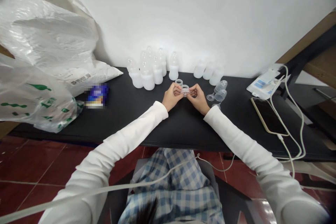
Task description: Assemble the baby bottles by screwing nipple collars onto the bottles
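Note:
Between the fingertips of both hands is a clear plastic bottle ring [185, 90], held just above the black table. My left hand [172, 97] pinches its left side, and my right hand [198, 98] pinches its right side. Another clear ring [179, 82] is right behind my left fingers. Close to my right hand lie clear dome-shaped caps [220, 95] and a small flat clear piece [210, 97]. Behind the hands, a white baby bottle [173, 66] with a clear domed top stands upright.
Several similar baby bottles [147, 77] stand at the back left, and three topless bottle bodies [208, 71] at the back right. Plastic bags [47, 42] and a blue packet [97, 95] occupy the left. A phone [269, 116] with a white cable [301, 119] lies on the right.

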Demonstrator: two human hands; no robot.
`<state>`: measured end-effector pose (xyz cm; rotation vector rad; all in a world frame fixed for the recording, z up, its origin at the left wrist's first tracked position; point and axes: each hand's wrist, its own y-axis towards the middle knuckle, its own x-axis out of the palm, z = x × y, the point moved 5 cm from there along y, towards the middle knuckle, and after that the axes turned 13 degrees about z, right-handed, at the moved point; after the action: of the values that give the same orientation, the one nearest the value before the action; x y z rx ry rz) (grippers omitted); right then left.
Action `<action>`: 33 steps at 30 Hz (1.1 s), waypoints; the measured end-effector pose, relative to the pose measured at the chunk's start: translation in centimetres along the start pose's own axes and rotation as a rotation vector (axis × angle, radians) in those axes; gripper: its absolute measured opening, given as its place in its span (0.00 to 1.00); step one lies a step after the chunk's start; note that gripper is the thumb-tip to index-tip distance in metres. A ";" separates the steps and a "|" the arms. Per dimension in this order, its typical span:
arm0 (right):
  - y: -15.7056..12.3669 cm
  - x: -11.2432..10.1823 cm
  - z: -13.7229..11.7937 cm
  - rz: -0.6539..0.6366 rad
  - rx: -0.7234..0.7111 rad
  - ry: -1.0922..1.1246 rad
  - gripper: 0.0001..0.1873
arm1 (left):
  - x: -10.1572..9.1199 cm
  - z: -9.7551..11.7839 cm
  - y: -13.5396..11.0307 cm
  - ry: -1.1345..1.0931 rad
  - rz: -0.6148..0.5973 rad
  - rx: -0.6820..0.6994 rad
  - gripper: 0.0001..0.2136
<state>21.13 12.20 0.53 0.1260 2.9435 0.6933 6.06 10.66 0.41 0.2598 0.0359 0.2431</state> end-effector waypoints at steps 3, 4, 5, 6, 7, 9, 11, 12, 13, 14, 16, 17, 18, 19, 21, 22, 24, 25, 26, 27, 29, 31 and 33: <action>0.0 0.1 0.1 -0.015 0.019 0.017 0.25 | -0.1 0.2 0.0 0.024 0.018 -0.002 0.12; 0.0 0.1 0.1 -0.018 0.016 0.016 0.26 | -0.2 0.2 0.0 0.025 0.021 -0.009 0.12; -0.1 0.1 0.0 -0.018 0.011 0.012 0.25 | -0.2 0.2 0.0 0.020 0.020 -0.012 0.12; -0.1 0.1 0.0 -0.017 0.005 0.007 0.25 | -0.2 0.3 0.0 0.014 0.016 -0.010 0.12; -0.1 0.1 0.0 -0.016 -0.001 0.002 0.25 | -0.2 0.4 0.0 0.009 0.012 -0.003 0.12; -0.1 0.1 -0.2 -0.013 -0.009 -0.002 0.25 | -0.2 0.5 0.0 0.006 0.013 0.013 0.12; -0.2 0.2 -0.3 -0.009 -0.011 0.003 0.24 | -0.2 0.6 0.0 0.014 0.020 0.017 0.12; -0.2 0.2 -0.4 -0.006 -0.009 0.006 0.24 | -0.2 0.6 0.0 0.019 0.023 0.015 0.12; -0.3 0.2 -0.5 -0.006 -0.007 0.007 0.24 | -0.2 0.6 -0.1 0.025 0.026 0.011 0.12; -0.3 0.2 -0.6 -0.005 -0.004 0.008 0.23 | -0.1 0.6 -0.1 0.032 0.028 0.008 0.12; -0.4 0.3 -0.7 -0.004 0.003 0.006 0.23 | -0.1 0.6 -0.2 0.043 0.028 0.003 0.12; -0.4 0.3 -0.7 -0.002 0.006 0.005 0.23 | 0.0 0.6 -0.3 0.043 0.028 0.001 0.12; -0.4 0.3 -0.7 0.001 0.009 0.005 0.23 | 0.0 0.5 -0.3 0.038 0.026 -0.004 0.12; -0.4 0.2 -0.5 0.006 0.014 0.007 0.23 | 0.1 0.4 -0.4 0.026 0.020 -0.011 0.12; -0.3 0.2 0.0 0.017 0.031 0.013 0.24 | 0.2 0.1 -0.3 -0.002 0.001 -0.037 0.11; -0.3 0.2 0.3 0.020 0.045 0.016 0.24 | 0.2 -0.1 -0.2 -0.014 -0.010 -0.055 0.11; -0.1 0.2 0.9 0.013 0.076 0.026 0.26 | 0.3 -0.5 0.0 -0.038 -0.025 -0.092 0.11; -0.1 0.2 1.1 0.005 0.088 0.032 0.26 | 0.3 -0.7 0.1 -0.054 -0.030 -0.103 0.11; -0.1 0.2 1.3 -0.004 0.096 0.038 0.27 | 0.4 -0.9 0.1 -0.074 -0.035 -0.107 0.12; -0.1 0.2 1.3 -0.012 0.100 0.047 0.28 | 0.4 -0.9 0.2 -0.096 -0.040 -0.104 0.13; 0.0 0.2 1.2 -0.023 0.100 0.065 0.30 | 0.5 -1.0 0.2 -0.131 -0.052 -0.087 0.14; -0.1 0.3 1.0 -0.037 0.094 0.078 0.31 | 0.6 -1.1 0.2 -0.153 -0.057 -0.082 0.14; -0.1 0.4 0.8 -0.053 0.082 0.078 0.31 | 0.6 -1.2 0.3 -0.157 -0.053 -0.097 0.14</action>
<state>20.82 12.49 -0.26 0.0279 3.0378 0.5835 6.52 11.38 -0.73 0.1803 -0.1239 0.1708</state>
